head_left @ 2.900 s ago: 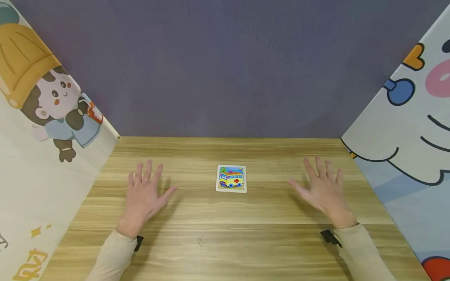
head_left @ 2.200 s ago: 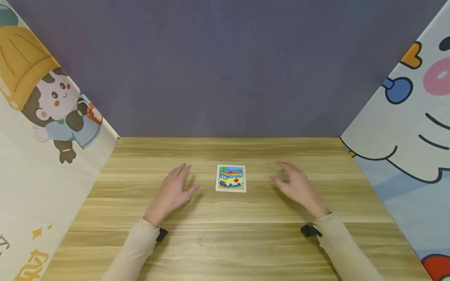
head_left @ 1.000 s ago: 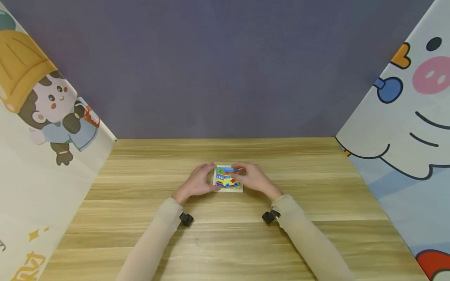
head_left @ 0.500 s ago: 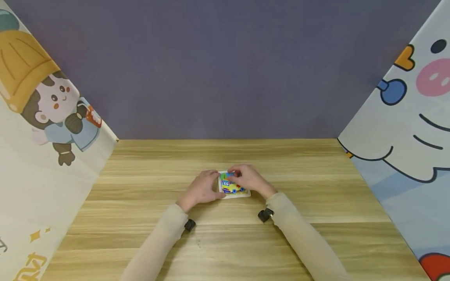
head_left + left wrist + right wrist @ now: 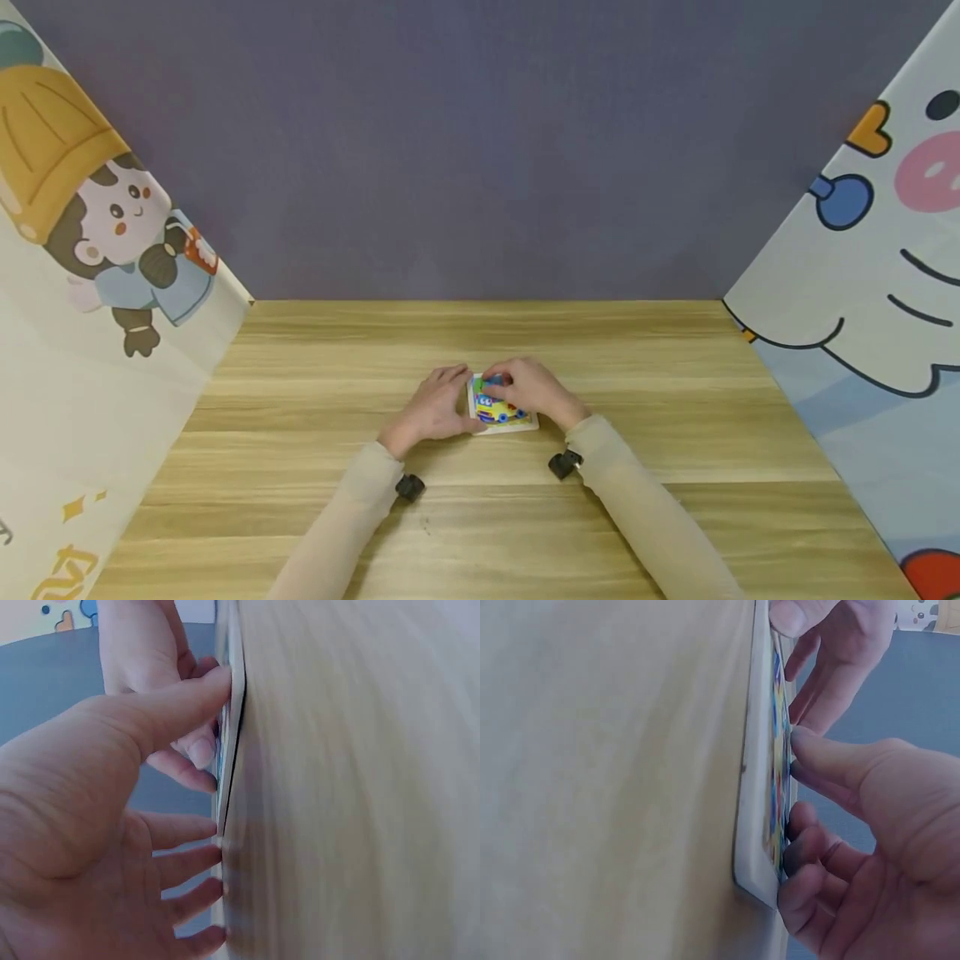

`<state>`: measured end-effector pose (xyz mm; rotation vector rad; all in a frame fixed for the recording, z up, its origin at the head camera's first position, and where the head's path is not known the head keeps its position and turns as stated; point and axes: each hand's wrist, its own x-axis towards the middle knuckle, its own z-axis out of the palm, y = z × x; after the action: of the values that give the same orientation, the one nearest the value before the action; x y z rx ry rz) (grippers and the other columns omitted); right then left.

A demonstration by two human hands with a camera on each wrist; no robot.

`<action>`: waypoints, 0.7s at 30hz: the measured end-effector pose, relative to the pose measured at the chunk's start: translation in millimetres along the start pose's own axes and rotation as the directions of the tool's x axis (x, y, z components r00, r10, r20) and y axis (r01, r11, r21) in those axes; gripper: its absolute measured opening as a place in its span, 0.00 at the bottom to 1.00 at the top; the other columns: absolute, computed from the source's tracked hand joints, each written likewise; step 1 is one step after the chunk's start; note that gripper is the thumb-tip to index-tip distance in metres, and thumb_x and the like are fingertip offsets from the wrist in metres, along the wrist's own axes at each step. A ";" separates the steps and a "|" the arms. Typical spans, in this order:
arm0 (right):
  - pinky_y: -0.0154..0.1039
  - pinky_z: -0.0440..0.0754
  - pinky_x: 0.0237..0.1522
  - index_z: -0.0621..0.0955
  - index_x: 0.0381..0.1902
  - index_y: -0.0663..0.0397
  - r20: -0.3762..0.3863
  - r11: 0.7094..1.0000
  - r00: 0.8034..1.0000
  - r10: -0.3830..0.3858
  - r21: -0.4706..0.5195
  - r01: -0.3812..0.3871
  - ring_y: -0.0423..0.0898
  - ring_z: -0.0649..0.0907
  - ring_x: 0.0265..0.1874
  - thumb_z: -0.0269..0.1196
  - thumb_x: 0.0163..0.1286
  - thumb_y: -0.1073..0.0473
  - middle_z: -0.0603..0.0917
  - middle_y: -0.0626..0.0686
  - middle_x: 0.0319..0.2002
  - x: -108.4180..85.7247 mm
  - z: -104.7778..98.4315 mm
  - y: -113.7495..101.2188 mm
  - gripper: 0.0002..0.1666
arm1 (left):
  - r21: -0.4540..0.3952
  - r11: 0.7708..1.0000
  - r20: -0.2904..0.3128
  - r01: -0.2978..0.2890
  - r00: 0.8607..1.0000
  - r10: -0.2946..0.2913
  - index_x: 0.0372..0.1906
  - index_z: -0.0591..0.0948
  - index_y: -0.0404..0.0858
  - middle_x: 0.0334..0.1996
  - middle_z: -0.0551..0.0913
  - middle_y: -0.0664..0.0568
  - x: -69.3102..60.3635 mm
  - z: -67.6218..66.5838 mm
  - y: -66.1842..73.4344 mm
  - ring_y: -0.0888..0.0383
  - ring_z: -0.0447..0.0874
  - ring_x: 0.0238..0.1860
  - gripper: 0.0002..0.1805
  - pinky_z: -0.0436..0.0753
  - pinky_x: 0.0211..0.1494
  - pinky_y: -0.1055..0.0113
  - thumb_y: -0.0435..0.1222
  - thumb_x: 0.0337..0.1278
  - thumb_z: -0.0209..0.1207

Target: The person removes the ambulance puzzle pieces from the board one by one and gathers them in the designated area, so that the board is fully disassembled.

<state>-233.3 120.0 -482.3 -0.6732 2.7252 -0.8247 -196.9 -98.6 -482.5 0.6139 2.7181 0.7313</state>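
Observation:
A small square picture board (image 5: 501, 415) with a white frame and a cartoon ambulance lies on the wooden table, slightly turned. My left hand (image 5: 435, 408) holds its left side, thumb at the near corner and index finger at the far one. In the left wrist view that thumb presses on the frame (image 5: 238, 675), the other fingers spread beside it. From the right, my right hand (image 5: 536, 390) reaches over the board with bent fingers, covering its upper right part. In the right wrist view its fingertips (image 5: 804, 851) touch the picture; whether they pinch any part is hidden.
The wooden tabletop (image 5: 315, 342) runs back to a grey-blue wall panel (image 5: 480, 150). White side panels with cartoon prints stand at the left (image 5: 52, 358) and right (image 5: 795, 283). Each wrist carries a small black camera.
Both hands came inward from the sides to the board. The left hand took hold of its left side and the right hand moved onto the picture. The board shifted slightly nearer and turned a little.

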 end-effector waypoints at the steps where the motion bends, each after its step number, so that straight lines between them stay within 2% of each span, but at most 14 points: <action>1: 0.38 0.77 0.36 0.88 0.61 0.44 -0.001 1.000 1.000 -0.001 -0.007 0.001 0.41 0.78 0.31 0.68 0.77 0.46 0.88 0.45 0.37 0.3 -0.2 -0.8 0.19 | -0.007 1.000 -0.003 0.001 1.000 -0.001 0.82 0.63 0.32 0.84 0.60 0.38 0.4 0.6 -0.4 0.36 0.55 0.84 0.53 0.58 0.85 0.36 0.56 0.63 0.71; 4: 0.38 0.78 0.36 0.89 0.59 0.45 -0.002 1.000 1.000 -0.009 -0.030 0.009 0.40 0.78 0.29 0.68 0.77 0.47 0.88 0.45 0.35 1.9 -0.4 -2.7 0.19 | -0.032 0.999 -0.024 -0.001 1.000 0.000 0.81 0.65 0.32 0.84 0.60 0.37 1.3 2.4 -0.9 0.35 0.55 0.83 0.50 0.58 0.85 0.35 0.55 0.64 0.71; 9: 0.36 0.81 0.36 0.90 0.56 0.48 -0.005 0.999 0.999 -0.035 -0.042 0.035 0.37 0.80 0.29 0.71 0.74 0.47 0.90 0.45 0.38 7.8 1.4 -5.5 0.18 | -0.053 0.998 -0.035 0.014 0.999 -0.016 0.80 0.67 0.34 0.84 0.59 0.38 3.3 3.2 -1.4 0.35 0.55 0.83 0.49 0.57 0.85 0.34 0.54 0.63 0.72; 11: 0.35 0.80 0.34 0.90 0.54 0.49 -0.001 0.999 0.999 -0.041 -0.034 0.041 0.37 0.79 0.27 0.73 0.72 0.46 0.89 0.45 0.34 10.6 1.7 -5.9 0.19 | -0.053 0.998 -0.036 0.022 0.999 -0.024 0.80 0.67 0.34 0.84 0.60 0.38 4.1 3.4 -1.3 0.35 0.55 0.83 0.49 0.57 0.85 0.34 0.54 0.62 0.73; 16: 0.35 0.77 0.28 0.88 0.51 0.49 0.035 0.999 0.999 0.001 0.035 -0.002 0.40 0.77 0.20 0.74 0.70 0.46 0.83 0.45 0.25 16.0 1.2 -3.4 0.19 | -0.043 0.998 -0.036 0.038 0.999 -0.040 0.79 0.68 0.34 0.84 0.60 0.38 6.0 3.8 0.2 0.35 0.56 0.83 0.49 0.57 0.85 0.35 0.53 0.62 0.73; 21: 0.35 0.77 0.26 0.86 0.51 0.47 0.075 0.995 0.996 0.044 0.086 -0.050 0.41 0.77 0.17 0.74 0.71 0.45 0.81 0.47 0.24 18.2 1.0 0.5 0.18 | -0.034 0.998 -0.031 0.045 0.998 -0.046 0.80 0.68 0.34 0.84 0.60 0.38 7.0 3.0 1.8 0.35 0.56 0.83 0.49 0.57 0.85 0.36 0.53 0.61 0.74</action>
<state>-249.0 111.2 -484.7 -0.6064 2.6122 -0.8855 -201.4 -92.7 -485.1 0.5358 2.7329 0.7804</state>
